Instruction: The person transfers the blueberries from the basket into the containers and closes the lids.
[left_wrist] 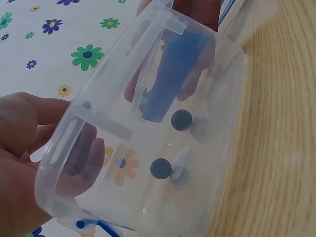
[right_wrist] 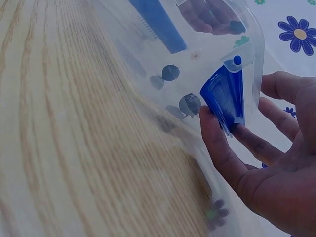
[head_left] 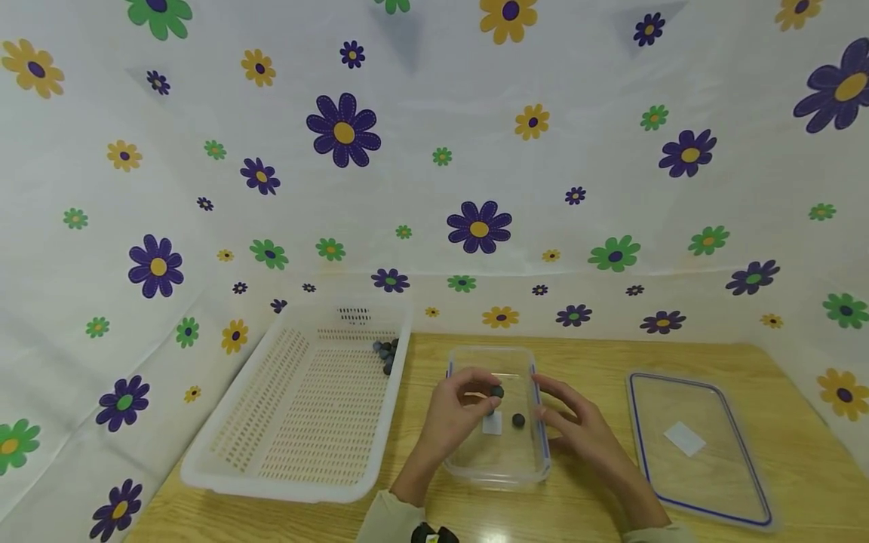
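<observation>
- Clear plastic container (head_left: 498, 452) — lidless, blue clips hanging loose at its sides — stands on the wooden bench (head_left: 597, 354) between a person's two hands, just right of a white slotted basket (head_left: 305, 422).
- Left hand (head_left: 456, 411) curls over the container's left wall, fingertips pinching a small dark ball (head_left: 498, 391) above the open top; from the left wrist view the fingers (left_wrist: 84, 158) show through the plastic, wrapped round the rim, likely to steady it.
- Right hand (head_left: 577, 422) braces the opposite wall, its fingers loosely bent, the thumb (right_wrist: 219, 148) pressing under the blue clip (right_wrist: 224, 96) (no full grip to be seen).
- A second dark ball (head_left: 519, 420) lies on the container's floor near a white label (head_left: 492, 424).
- More dark balls (head_left: 385, 353) cluster in the basket's far right corner.
- The lid (head_left: 699, 449), blue-edged, lies flat on the bench well to the right, out of the hands' way.
</observation>
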Demonstrator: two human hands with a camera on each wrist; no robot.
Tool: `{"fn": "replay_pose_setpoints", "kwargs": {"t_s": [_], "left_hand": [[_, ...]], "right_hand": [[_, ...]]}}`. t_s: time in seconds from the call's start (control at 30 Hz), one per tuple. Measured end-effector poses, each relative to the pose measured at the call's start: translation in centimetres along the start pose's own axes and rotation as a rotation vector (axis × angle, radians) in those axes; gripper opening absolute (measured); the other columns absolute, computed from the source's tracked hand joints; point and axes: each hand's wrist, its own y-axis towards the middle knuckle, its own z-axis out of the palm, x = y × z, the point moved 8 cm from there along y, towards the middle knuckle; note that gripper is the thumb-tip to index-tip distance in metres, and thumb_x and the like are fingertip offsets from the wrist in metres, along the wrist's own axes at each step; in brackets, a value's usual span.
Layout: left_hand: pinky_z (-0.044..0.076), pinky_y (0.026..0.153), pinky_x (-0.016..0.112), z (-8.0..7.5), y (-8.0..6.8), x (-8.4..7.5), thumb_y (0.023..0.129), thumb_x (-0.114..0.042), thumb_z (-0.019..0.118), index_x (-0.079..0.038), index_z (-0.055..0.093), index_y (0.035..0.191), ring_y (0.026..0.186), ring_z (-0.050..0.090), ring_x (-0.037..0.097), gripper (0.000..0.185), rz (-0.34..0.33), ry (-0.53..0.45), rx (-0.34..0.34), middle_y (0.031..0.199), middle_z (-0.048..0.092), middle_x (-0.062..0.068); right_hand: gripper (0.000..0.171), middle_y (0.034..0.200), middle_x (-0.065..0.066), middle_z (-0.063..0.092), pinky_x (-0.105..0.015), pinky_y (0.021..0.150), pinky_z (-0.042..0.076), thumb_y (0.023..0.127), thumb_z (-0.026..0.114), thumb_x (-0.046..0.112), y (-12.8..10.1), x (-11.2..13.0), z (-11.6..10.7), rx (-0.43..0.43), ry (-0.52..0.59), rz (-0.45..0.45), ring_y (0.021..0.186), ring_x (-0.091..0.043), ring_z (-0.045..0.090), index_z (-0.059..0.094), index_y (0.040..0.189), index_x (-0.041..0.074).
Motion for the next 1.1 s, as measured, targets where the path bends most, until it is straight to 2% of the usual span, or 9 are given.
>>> {"fn": "replay_pose_setpoints", "kwargs": {"t_s": [0.13, 0.37, 0.67, 0.83, 0.97, 1.1], "left_hand": [[0.058, 0.085, 0.032, 0.1, 0.2, -0.1, 0.091, 0.002, 0.075, 0.002, 0.071, 0.111, 0.1, 0.069, 0.03, 0.021, -0.003, 0.016, 0.011, 0.109, 0.072, 0.013], [0.058, 0.085, 0.031, 0.2, 0.4, -0.2, 0.089, 0.006, 0.074, 0.002, 0.071, 0.112, 0.103, 0.068, 0.038, 0.023, -0.009, 0.021, 0.008, 0.112, 0.07, 0.023], [0.058, 0.082, 0.028, 0.4, 0.4, -0.8, 0.091, 0.004, 0.073, -0.001, 0.072, 0.111, 0.099, 0.069, 0.025, 0.02, -0.015, 0.04, 0.021, 0.111, 0.071, 0.02], [0.057, 0.086, 0.034, -0.4, -0.1, -3.0, 0.094, -0.004, 0.073, -0.006, 0.073, 0.114, 0.102, 0.069, 0.025, 0.02, -0.011, 0.066, 0.042, 0.112, 0.072, 0.009], [0.056, 0.086, 0.037, -1.9, -0.7, -5.7, 0.095, -0.006, 0.073, -0.007, 0.072, 0.117, 0.103, 0.068, 0.025, 0.022, 0.018, 0.084, 0.033, 0.114, 0.072, 0.009], [0.056, 0.087, 0.037, -3.9, -1.5, -8.0, 0.096, -0.007, 0.073, -0.007, 0.072, 0.119, 0.104, 0.067, 0.023, 0.024, -0.003, 0.132, 0.016, 0.115, 0.072, 0.007]], "right_hand": [[0.054, 0.163, -0.018, 0.031, -0.049, 0.085, 0.06, 0.104, 0.063, 0.024, 0.0, 0.1, -0.2, -0.002, 0.0, -0.004, 0.139, -0.054, 0.04, 0.045, 0.154, 0.017], [0.055, 0.163, -0.018, 0.031, -0.049, 0.087, 0.059, 0.104, 0.062, 0.024, -0.1, 0.4, -0.3, -0.008, -0.008, -0.003, 0.14, -0.054, 0.039, 0.044, 0.155, 0.016], [0.054, 0.164, -0.017, 0.03, -0.049, 0.087, 0.059, 0.104, 0.062, 0.023, -0.3, 0.6, -0.5, -0.006, 0.008, 0.0, 0.14, -0.054, 0.039, 0.044, 0.155, 0.016], [0.055, 0.163, -0.018, 0.031, -0.049, 0.088, 0.059, 0.104, 0.062, 0.023, -0.1, 0.4, -0.4, -0.002, 0.008, 0.004, 0.14, -0.055, 0.037, 0.043, 0.156, 0.015], [0.055, 0.163, -0.017, 0.031, -0.049, 0.09, 0.058, 0.104, 0.062, 0.022, 0.1, 0.1, -0.1, -0.001, 0.014, 0.021, 0.141, -0.054, 0.037, 0.044, 0.155, 0.016], [0.054, 0.163, -0.018, 0.032, -0.048, 0.088, 0.059, 0.105, 0.061, 0.021, 0.1, 0.0, 0.1, -0.015, 0.013, 0.026, 0.14, -0.054, 0.038, 0.044, 0.155, 0.015]]}}
